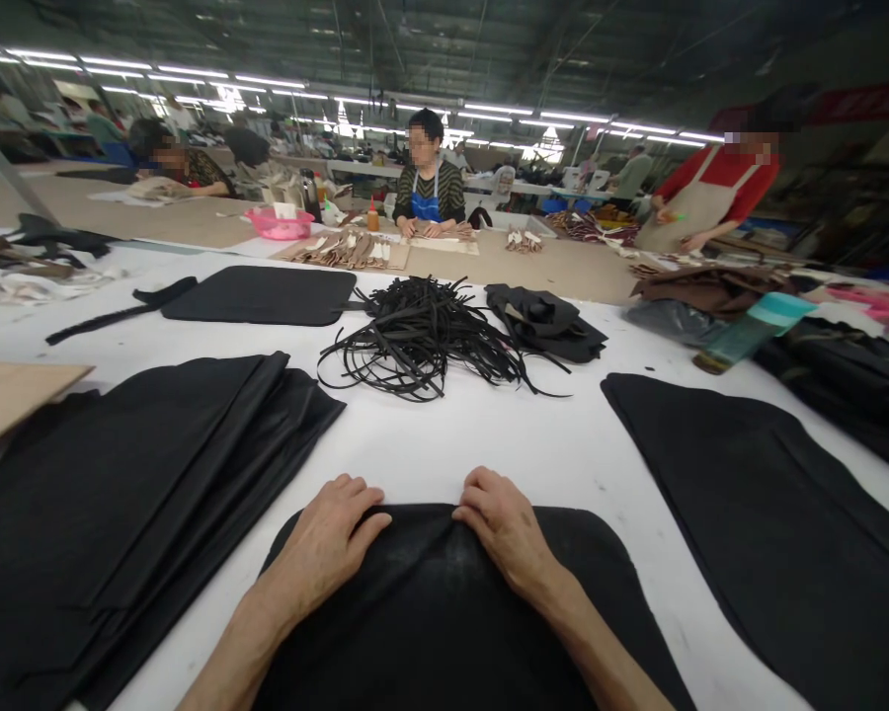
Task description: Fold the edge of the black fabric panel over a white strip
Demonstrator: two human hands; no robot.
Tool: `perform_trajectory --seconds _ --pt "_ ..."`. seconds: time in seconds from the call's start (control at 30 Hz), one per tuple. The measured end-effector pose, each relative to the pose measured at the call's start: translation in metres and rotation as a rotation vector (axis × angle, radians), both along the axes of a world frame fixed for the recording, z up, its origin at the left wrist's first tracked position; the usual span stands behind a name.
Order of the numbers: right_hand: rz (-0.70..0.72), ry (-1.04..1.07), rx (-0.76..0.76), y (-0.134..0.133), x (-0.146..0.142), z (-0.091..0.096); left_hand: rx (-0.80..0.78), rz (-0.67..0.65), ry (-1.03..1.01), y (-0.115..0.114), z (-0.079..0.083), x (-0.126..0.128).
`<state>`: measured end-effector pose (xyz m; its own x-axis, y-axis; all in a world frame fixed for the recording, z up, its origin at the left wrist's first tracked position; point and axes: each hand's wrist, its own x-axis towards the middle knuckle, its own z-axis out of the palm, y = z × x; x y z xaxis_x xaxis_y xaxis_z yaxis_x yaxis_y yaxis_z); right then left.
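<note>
A black leather-like panel (444, 622) with rounded corners lies before me on the white tabletop. At its far edge, left of the middle, my left hand (333, 533) has its fingers over the rim and its thumb on the upper face. My right hand (500, 528) pinches the same edge right of the middle, fingers curled and thumb pressed down. Between the two hands the material puckers into small creases. The panel's near end runs out of the picture.
Stacked black sheets (119, 494) lie left, more black sheets (756, 494) right. Beyond are a heap of black strips (430, 331), a flat black piece (259, 294), folded black pieces (548, 321) and a bottle (752, 334). Co-workers (430, 178) work at the table opposite.
</note>
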<state>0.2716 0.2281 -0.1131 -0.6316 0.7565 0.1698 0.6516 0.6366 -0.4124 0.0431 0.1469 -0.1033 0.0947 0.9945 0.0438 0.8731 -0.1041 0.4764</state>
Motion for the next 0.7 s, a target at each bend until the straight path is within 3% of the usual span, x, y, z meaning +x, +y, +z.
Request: perform_trajectory --seconds 0.13,0.33,0.47,0.7 --pt "-0.102 -0.018 0.124 0.003 0.002 -0.003 -0.06 0.009 -0.044 -0.002 -0.003 -0.004" --pt "-0.093 -0.155 0.205 0.004 0.006 -0.006 -0.042 0.134 -0.109 0.0 -0.005 -0.006" --pt "-0.121 -0.155 0.238 0.002 0.01 -0.007 -0.108 0.166 -0.204 -0.003 0.006 -0.004" --pt "-0.107 -0.155 0.261 0.001 0.009 -0.009 -0.35 0.08 -0.283 -0.013 0.025 -0.022"
